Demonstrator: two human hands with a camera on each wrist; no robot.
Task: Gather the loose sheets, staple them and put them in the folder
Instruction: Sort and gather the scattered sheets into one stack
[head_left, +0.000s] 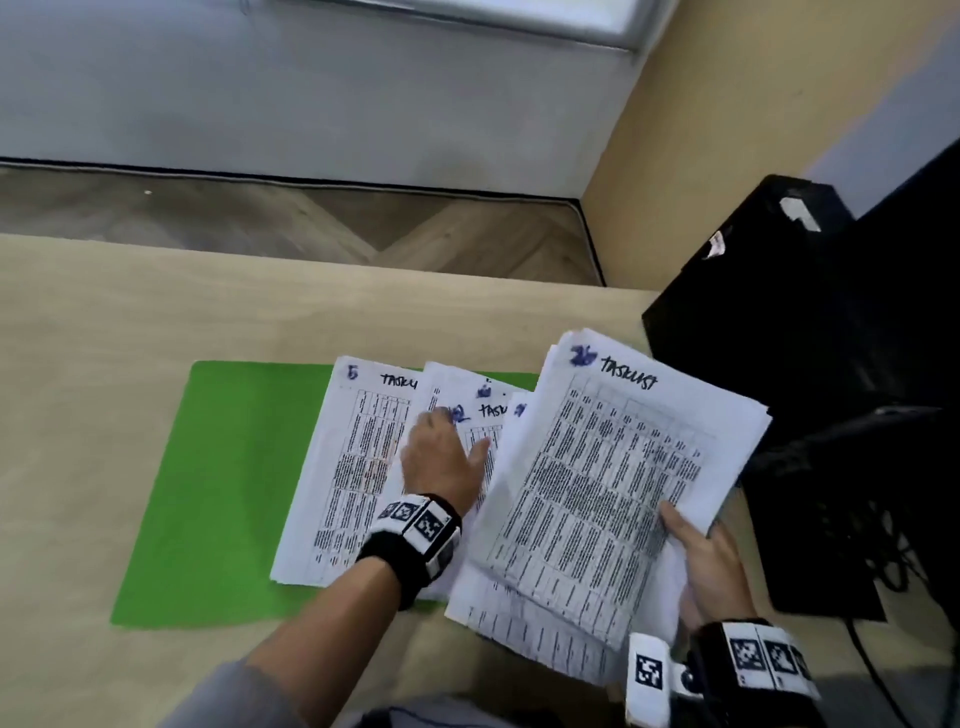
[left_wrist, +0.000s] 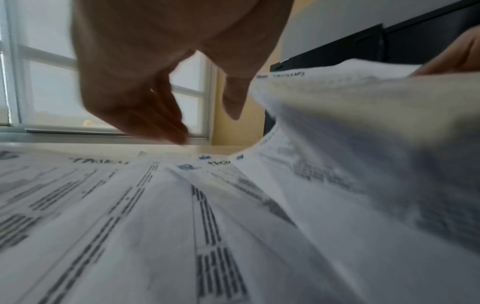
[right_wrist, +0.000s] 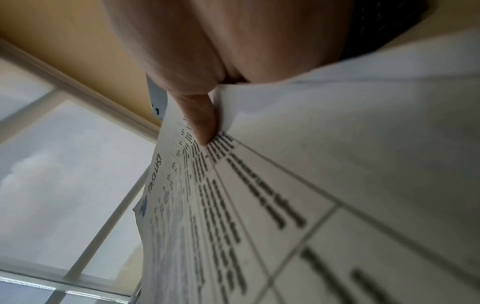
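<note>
Rt hand (head_left: 711, 566) gripping lifted sheaf (head_left: 613, 467) (thumb on top); lt hand (head_left: 441, 457), fingers extended, over loose sheets (head_left: 343, 467) on green folder (head_left: 218, 493).

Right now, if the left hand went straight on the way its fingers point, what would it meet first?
Probably the loose sheets on the green folder: the left hand is open, fingers angled down and forward, tips just above the paper or on it. Depth is unclear.
</note>
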